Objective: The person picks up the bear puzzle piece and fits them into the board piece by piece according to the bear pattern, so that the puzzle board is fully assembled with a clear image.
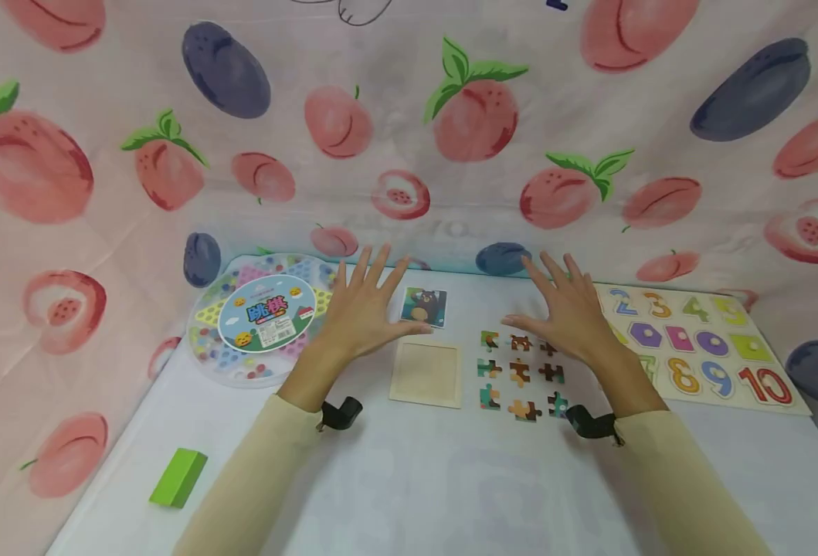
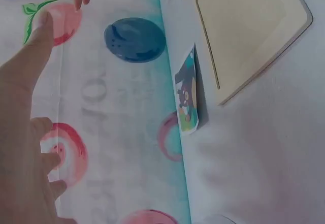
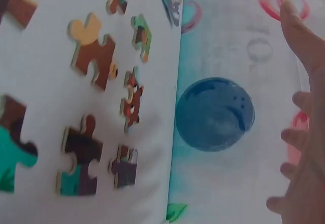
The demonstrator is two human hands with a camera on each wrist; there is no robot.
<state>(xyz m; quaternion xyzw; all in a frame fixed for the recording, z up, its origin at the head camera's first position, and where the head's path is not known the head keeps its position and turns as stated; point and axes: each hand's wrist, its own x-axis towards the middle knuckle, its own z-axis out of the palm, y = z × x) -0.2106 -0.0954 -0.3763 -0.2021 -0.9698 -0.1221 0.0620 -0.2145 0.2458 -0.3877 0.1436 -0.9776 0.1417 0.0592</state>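
Note:
Both hands are raised above the table with fingers spread, and neither holds anything. My left hand [image 1: 360, 313] overlaps the edge of a round Chinese checkers box [image 1: 203, 324] in the head view. Beside its thumb lie a small bear picture card [image 1: 425, 306] and a square wooden puzzle tray [image 1: 425, 374]. My right hand [image 1: 570, 316] hovers by several loose jigsaw pieces [image 1: 520, 373] laid out in rows, partly covering the upper right one. In the right wrist view, brown and teal puzzle pieces [image 3: 94, 51] lie apart from each other.
On the right lies a wooden number board [image 1: 717, 390] with coloured numerals and shapes, partly behind the right hand. A green block [image 1: 178, 478] sits at the front left. A fruit-print cloth [image 1: 395, 116] hangs behind the white tabletop [image 1: 450, 479].

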